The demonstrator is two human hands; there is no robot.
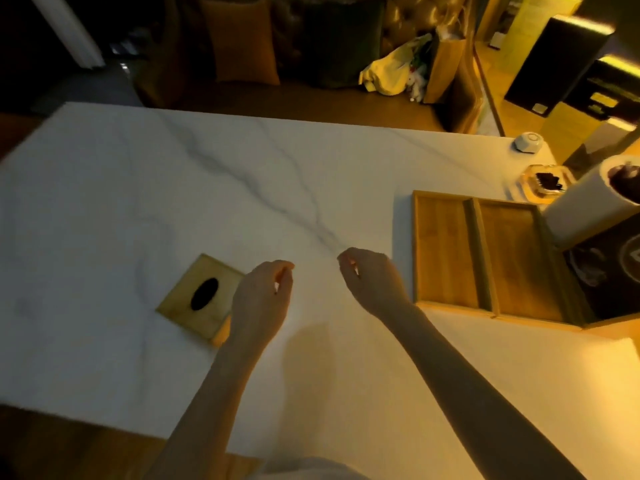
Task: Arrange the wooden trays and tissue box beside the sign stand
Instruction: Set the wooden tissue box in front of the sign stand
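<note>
Head view is looking down on a white marble surface (138,188) under dim yellow light. The left hand (261,299) is hovering over the middle of it, fingers (282,271) curled loosely inward and holding nothing. The right hand (375,278) is hanging beside it, well apart from it, its fingers (346,261) also curled in and empty.

The wooden tissue box (202,299) is lying flat just left of the left wrist, turned at an angle to the surface edge, with a dark oval slot in its top. Whether the wrist is touching it cannot be told.

Two wooden trays (485,258) are sitting side by side to the right of the right hand, their long sides touching, both empty. The sign stand (609,271), a dark panel with a pale round mark, is standing just beside the right tray. A white paper roll (588,209) is rising behind it. Farther back, near the far right corner, a small white dish (528,142) and a glass dish with something dark (547,180) are resting on the surface.
</note>
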